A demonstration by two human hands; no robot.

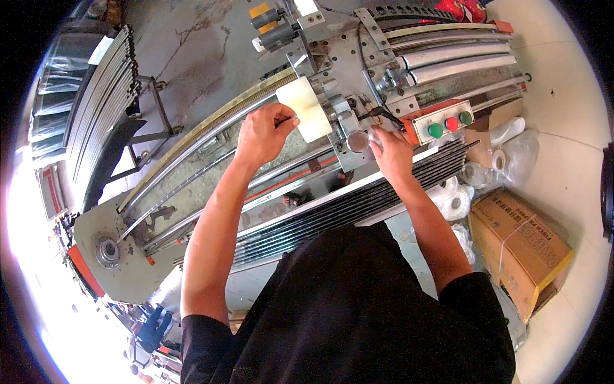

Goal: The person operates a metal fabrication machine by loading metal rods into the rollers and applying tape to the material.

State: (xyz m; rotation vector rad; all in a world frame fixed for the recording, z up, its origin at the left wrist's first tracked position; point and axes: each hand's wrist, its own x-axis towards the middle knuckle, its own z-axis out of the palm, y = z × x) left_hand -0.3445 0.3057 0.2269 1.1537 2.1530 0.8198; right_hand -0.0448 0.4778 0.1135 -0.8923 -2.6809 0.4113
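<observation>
The person leans over a long steel machine bed (192, 211), its rails bowing across a stained concrete floor (192, 45). The left hand (265, 134) is curled narrow, fingertips pinched at the edge of a cream plastic block (307, 109) mounted on the carriage. The right hand (391, 150) lies just beside a round metal knob (357, 141), fingers bent toward it; whether it grips anything I cannot tell. Near that hand sits a control box (442, 123) with two green buttons and a red one. A bundle of dark metal strips (358, 201) lies along the near edge of the bed. More strips rest on a rack (102, 96) at left. To the right, a cardboard box (518, 246) and tape rolls (457, 205) crowd the pale floor.
</observation>
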